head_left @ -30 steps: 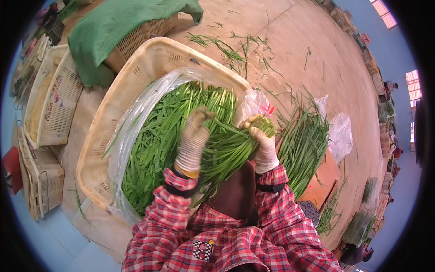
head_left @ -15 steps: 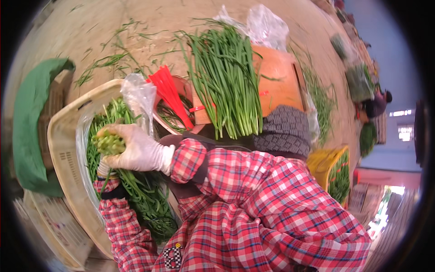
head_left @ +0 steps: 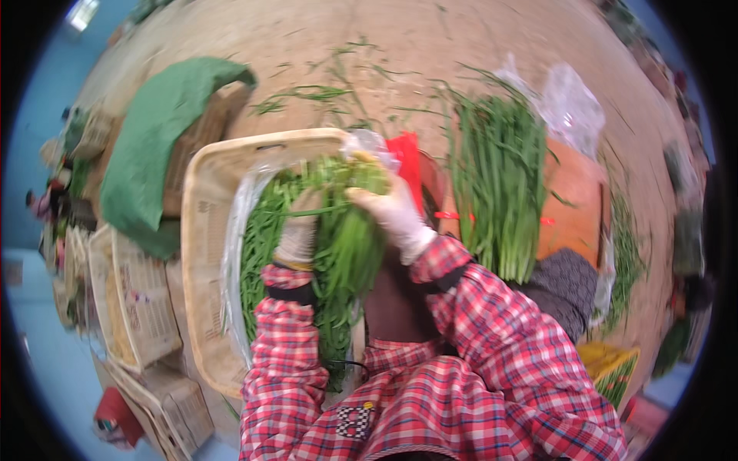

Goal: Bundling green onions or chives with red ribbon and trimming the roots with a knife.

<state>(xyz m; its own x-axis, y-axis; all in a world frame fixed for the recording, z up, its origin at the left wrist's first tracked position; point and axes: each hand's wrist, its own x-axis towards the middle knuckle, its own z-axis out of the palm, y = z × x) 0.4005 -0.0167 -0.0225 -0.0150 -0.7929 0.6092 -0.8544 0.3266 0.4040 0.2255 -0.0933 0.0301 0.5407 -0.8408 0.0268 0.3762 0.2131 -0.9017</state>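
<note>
Partly hidden, left hand (head_left: pixel 297 234) among leaves (head_left: pixel 347 250).

You wear a red plaid top (head_left: pixel 453 403), black-and-white checkered patch (head_left: pixel 354 422) at six o'clock, dark sleeve bands (head_left: pixel 292 294) at eight and four, whitish gloves (head_left: pixel 398 217).

And here's the room: a broad brown floor (head_left: pixel 430 38) sweeps right across, scuffed and dusty-looking under soft, even light — over to the left, a blue wall (head_left: pixel 31 161) bows along the rim, a bright window (head_left: pixel 81 14) glowing up top — and more blue, blurred, at upper right.
</note>
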